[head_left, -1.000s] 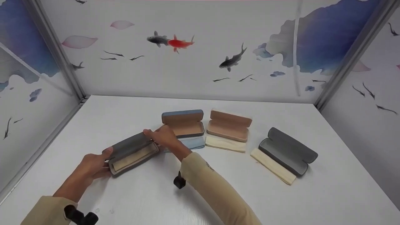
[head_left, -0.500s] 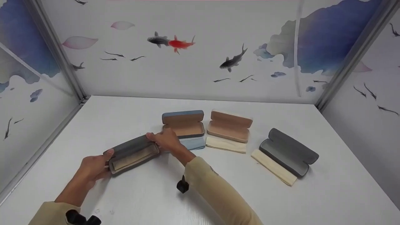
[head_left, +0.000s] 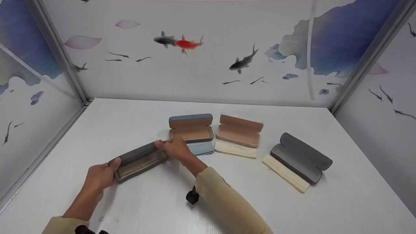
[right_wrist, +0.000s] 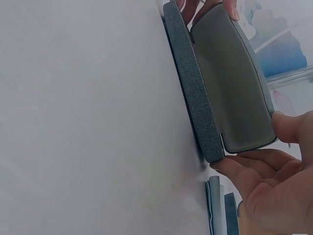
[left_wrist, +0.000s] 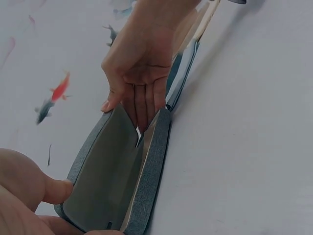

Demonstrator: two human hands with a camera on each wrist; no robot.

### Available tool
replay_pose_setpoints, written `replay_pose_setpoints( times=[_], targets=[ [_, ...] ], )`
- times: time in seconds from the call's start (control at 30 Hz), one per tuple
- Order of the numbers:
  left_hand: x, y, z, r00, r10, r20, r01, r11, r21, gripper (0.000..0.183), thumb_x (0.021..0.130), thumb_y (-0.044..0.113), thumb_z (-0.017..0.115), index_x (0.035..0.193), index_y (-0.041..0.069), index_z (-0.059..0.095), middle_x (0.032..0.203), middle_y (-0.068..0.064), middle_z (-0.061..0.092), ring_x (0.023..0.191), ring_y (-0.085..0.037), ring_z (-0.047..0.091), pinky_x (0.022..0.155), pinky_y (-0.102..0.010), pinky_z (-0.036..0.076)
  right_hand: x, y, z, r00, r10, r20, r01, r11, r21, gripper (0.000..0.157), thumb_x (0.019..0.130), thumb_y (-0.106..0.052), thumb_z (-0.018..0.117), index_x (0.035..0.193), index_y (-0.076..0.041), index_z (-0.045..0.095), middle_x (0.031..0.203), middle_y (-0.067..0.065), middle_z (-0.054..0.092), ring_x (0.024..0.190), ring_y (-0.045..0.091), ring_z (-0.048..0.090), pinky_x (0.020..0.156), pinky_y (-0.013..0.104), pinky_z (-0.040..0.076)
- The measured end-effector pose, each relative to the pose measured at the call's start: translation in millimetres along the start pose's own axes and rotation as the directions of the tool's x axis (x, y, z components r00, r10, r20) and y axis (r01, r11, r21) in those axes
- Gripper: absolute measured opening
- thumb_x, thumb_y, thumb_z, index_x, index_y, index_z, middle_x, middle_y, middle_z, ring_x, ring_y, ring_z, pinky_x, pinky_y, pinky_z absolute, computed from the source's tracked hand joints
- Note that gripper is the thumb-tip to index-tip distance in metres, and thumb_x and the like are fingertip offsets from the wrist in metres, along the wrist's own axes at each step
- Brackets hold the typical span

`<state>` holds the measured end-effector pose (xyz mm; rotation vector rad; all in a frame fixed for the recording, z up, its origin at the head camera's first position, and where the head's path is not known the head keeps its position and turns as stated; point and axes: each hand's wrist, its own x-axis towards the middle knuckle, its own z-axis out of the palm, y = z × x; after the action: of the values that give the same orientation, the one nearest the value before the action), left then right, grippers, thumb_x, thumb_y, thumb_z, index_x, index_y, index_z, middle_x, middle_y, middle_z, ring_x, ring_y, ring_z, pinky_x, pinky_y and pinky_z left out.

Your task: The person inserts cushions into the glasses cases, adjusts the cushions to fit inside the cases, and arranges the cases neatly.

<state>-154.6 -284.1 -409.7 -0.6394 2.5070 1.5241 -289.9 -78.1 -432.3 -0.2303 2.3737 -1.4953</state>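
Observation:
A dark grey glasses case (head_left: 135, 155) stands partly open on the left of the table, its lid leaning over the base. Inside lies a folded beige cloth (head_left: 135, 168). My left hand (head_left: 100, 175) grips the case's left end, thumb on the lid's edge. At the other end my right hand (head_left: 178, 149) holds it, thumb on the lid and fingers at the base, as the right wrist view shows. The lid's smooth grey inner side (right_wrist: 234, 83) faces that camera. Just behind my right hand sits an open blue glasses case (head_left: 191, 133) with a folded blue cloth (head_left: 201, 149) before it.
Right of the blue case, an open pink-lined glasses case (head_left: 239, 135) has a folded cream cloth (head_left: 235, 150) in front. Farther right lie an open grey case (head_left: 300, 159) and another cream cloth (head_left: 286, 174). Printed wall panels (head_left: 208, 78) border the white table (head_left: 156, 208).
The lid of the dark grey case has tipped down toward its base, showing less of the inside. Both hands have moved slightly to the right, still gripping the ends.

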Motion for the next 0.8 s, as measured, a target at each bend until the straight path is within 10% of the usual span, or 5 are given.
replay_pose_setpoints(
  times=[0.2, 0.37, 0.5, 0.67, 0.8],
  targets=[
    [-2.4, -2.5, 4.6, 0.998, 0.014, -0.057, -0.016, 1.0, -0.023, 0.052, 0.106, 0.041, 0.042, 0.111, -0.008, 0.058, 0.079, -0.004, 0.051, 0.1, -0.026, 0.051, 0.083, -0.037, 0.042, -1, 2, -3.6, 0.999, -0.034, 0.038, 0.035, 0.999, -0.01, 0.037, 0.093, -0.04, 0.071, 0.088, -0.004, 0.078, 0.071, -0.005, 0.049, 0.073, 0.012, 0.046, 0.062, 0.026, 0.035],
    [-4.3, -4.7, 8.9, 0.999, 0.002, -0.054, -0.006, 0.998, -0.063, 0.067, 0.106, 0.046, 0.041, 0.132, -0.015, 0.05, 0.113, -0.03, 0.058, 0.133, -0.044, 0.038, 0.112, -0.057, 0.036, -2, 3, -6.5, 0.993, -0.062, 0.097, 0.061, 0.998, 0.018, 0.05, 0.096, -0.034, 0.068, 0.054, -0.014, 0.048, 0.052, -0.008, 0.028, 0.054, 0.01, 0.027, 0.052, 0.026, 0.024],
    [-4.7, -5.1, 12.7, 0.998, 0.002, -0.065, -0.004, 0.999, -0.033, 0.074, 0.106, 0.047, 0.04, 0.148, -0.014, 0.032, 0.154, -0.037, 0.03, 0.144, -0.049, 0.03, 0.119, -0.06, 0.028, -2, 5, -8.6, 0.99, -0.072, 0.117, 0.072, 0.997, 0.008, 0.049, 0.096, -0.032, 0.068, 0.055, -0.016, 0.047, 0.053, -0.008, 0.029, 0.053, 0.009, 0.028, 0.05, 0.024, 0.024],
    [-3.5, -7.1, 16.0, 0.997, 0.013, -0.08, -0.017, 0.999, -0.041, 0.07, 0.106, 0.041, 0.044, 0.149, -0.012, 0.032, 0.154, -0.036, 0.032, 0.145, -0.047, 0.032, 0.118, -0.058, 0.031, -1, 7, -11.9, 0.988, -0.077, 0.136, 0.083, 0.996, -0.038, 0.035, 0.096, -0.032, 0.069, 0.07, -0.01, 0.064, 0.061, -0.005, 0.035, 0.062, 0.01, 0.036, 0.055, 0.025, 0.027],
    [-3.9, -10.2, 14.8, 0.996, 0.015, -0.085, -0.018, 0.999, -0.036, 0.068, 0.106, 0.036, 0.047, 0.151, -0.011, 0.026, 0.155, -0.035, 0.031, 0.147, -0.048, 0.028, 0.119, -0.056, 0.031, 0, 9, -11.4, 0.982, -0.082, 0.168, 0.09, 0.995, -0.044, 0.03, 0.095, -0.033, 0.07, 0.11, -0.008, 0.078, 0.083, -0.006, 0.057, 0.084, 0.009, 0.048, 0.066, 0.024, 0.036]
  ],
)
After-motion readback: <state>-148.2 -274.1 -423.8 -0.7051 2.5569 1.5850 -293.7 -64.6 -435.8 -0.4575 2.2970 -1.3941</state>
